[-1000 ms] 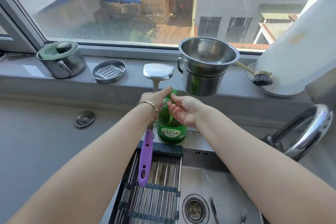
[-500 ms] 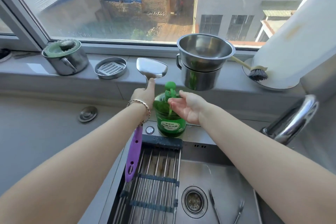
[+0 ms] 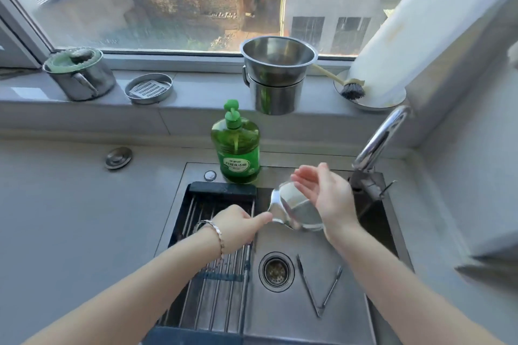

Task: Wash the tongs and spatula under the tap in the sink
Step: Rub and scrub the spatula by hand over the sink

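My left hand [image 3: 238, 225] grips the neck of the steel spatula [image 3: 294, 210] over the sink [image 3: 291, 314]; its purple handle is hidden under the hand and arm. The shiny blade points right and tilts up. My right hand [image 3: 325, 199] is spread flat, palm against the blade's far side. The metal tongs [image 3: 319, 291] lie spread in a V on the sink floor, right of the drain [image 3: 276, 272]. The curved chrome tap [image 3: 378, 143] rises at the sink's back right; no water is seen running.
A green dish soap bottle [image 3: 236, 145] stands behind the sink. A dark roll-up drying rack [image 3: 213, 274] covers the sink's left part. On the sill: a lidded pot [image 3: 81, 75], a soap dish [image 3: 148, 88], stacked steel bowls [image 3: 277, 75], a brush [image 3: 350, 88].
Both hands left the soap pump and dropped to the sink. The spatula swung from upright near the sill to lying sideways over the sink, and the right palm now presses its blade.
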Demonstrator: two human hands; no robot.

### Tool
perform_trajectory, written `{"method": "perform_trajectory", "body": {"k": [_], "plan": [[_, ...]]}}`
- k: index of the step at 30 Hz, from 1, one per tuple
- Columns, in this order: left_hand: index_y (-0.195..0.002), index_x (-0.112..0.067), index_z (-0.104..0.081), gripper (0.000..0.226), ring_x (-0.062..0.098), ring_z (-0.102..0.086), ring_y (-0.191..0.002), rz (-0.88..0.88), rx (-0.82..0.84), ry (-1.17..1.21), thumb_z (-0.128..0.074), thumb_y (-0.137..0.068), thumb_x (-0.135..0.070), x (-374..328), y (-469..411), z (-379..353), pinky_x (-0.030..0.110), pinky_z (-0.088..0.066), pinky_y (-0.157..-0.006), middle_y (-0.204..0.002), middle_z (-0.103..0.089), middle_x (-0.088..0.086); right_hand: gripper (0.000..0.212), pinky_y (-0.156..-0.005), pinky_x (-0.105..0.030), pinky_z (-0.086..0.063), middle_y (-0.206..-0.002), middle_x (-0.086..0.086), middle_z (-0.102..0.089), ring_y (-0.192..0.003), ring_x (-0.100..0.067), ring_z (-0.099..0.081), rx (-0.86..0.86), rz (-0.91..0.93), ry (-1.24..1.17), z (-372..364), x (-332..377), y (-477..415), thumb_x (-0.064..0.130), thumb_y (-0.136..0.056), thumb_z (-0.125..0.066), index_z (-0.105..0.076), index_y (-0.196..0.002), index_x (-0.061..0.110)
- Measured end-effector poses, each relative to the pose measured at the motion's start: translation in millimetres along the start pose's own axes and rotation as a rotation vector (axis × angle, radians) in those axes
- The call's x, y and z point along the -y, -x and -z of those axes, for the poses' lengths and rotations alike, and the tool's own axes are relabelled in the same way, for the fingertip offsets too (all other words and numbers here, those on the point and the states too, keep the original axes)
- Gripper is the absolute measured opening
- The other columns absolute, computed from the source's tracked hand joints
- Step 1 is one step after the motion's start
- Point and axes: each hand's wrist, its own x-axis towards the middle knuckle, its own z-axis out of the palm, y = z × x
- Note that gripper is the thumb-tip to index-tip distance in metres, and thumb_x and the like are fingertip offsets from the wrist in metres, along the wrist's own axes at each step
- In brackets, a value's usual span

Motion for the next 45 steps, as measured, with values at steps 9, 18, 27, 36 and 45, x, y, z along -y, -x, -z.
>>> {"method": "perform_trajectory", "body": {"k": [9, 18, 27, 36, 45], "plan": [[-0.047, -0.019, -0.024, 0.057, 0.013, -0.020, -0.038, -0.026, 0.065, -0.043, -0.045, -0.087, -0.055, -17.3, 24.8, -47.6, 0.025, -0.021, -0.046, -0.046, -0.022, -0.004, 0.116, -0.110, -0.012, 0.012, -0.156, 0.007, 0.007, -0.137, 0.007, 0.015, 0.377, 0.367, 1.165, 80.4, -49.9, 33.1, 0.088, -0.059, 0.014, 0.000, -0.149, 0.016], [-0.047, -0.019, -0.023, 0.058, 0.013, -0.019, -0.036, -0.043, 0.001, -0.049, -0.042, -0.089, -0.054, -21.2, 32.0, -57.8, 0.025, -0.019, -0.044, -0.044, -0.021, -0.004, 0.117, -0.113, -0.017, 0.011, -0.156, 0.004, 0.013, -0.138, 0.002, 0.019, 0.434, 0.380, 1.248, 81.1, -43.7, 34.4, 0.088, -0.057, 0.017, 0.007, -0.148, 0.015], [-0.045, -0.019, -0.022, 0.061, 0.012, -0.017, -0.035, -0.072, -0.007, -0.053, -0.043, -0.088, -0.057, -14.0, 34.4, -65.4, 0.025, -0.019, -0.044, -0.042, -0.020, -0.005, 0.121, -0.112, -0.015, 0.011, -0.159, 0.001, 0.005, -0.137, 0.005, 0.014, 0.459, 0.387, 1.217, 75.8, -41.8, 32.1, 0.088, -0.058, 0.015, -0.003, -0.150, 0.012], [-0.044, -0.018, -0.023, 0.061, 0.014, -0.019, -0.037, -0.124, -0.098, -0.081, -0.041, -0.089, -0.055, -17.8, 37.0, -62.4, 0.026, -0.019, -0.045, -0.042, -0.021, -0.004, 0.119, -0.106, -0.003, 0.016, -0.158, 0.003, 0.001, -0.135, 0.008, 0.012, 0.499, 0.448, 1.207, 73.4, -32.3, 30.7, 0.088, -0.060, 0.012, -0.008, -0.150, 0.013], [-0.045, -0.018, -0.023, 0.060, 0.014, -0.020, -0.037, -0.139, -0.103, -0.076, -0.041, -0.090, -0.055, -17.4, 39.6, -62.1, 0.026, -0.019, -0.045, -0.041, -0.022, -0.003, 0.121, -0.113, -0.014, 0.011, -0.158, -0.001, 0.005, -0.138, 0.003, 0.012, 0.504, 0.490, 1.255, 79.2, -29.8, 31.7, 0.088, -0.060, 0.013, -0.005, -0.150, 0.010]]}}
